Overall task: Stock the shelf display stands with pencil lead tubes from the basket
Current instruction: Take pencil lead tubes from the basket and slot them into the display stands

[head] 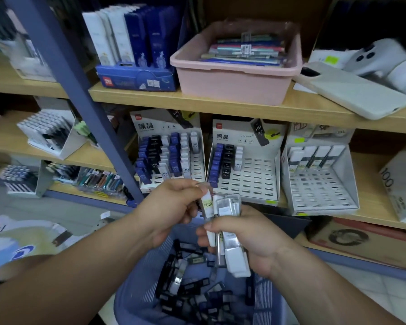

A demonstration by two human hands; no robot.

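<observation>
A blue plastic basket (136, 299) sits below me, holding several black, blue and clear pencil lead tubes (192, 294). My right hand (251, 240) grips a bundle of clear and white lead tubes (230, 221) above the basket. My left hand (174, 207) pinches one white tube with a yellow "100" label (208, 204) at the top of that bundle. On the middle shelf stand three white display stands: the left stand (171, 156) mostly filled, the middle stand (244, 170) filled only in its left columns, the right stand (319, 179) with a few tubes along its back row.
A blue metal shelf post (80, 95) slants down left of the stands. The upper shelf carries a pink tub (234, 76) of pens, a blue boxed display (136, 80) and white phone cases (354, 90). More stationery displays stand at left, and a cardboard box (366, 240) sits at lower right.
</observation>
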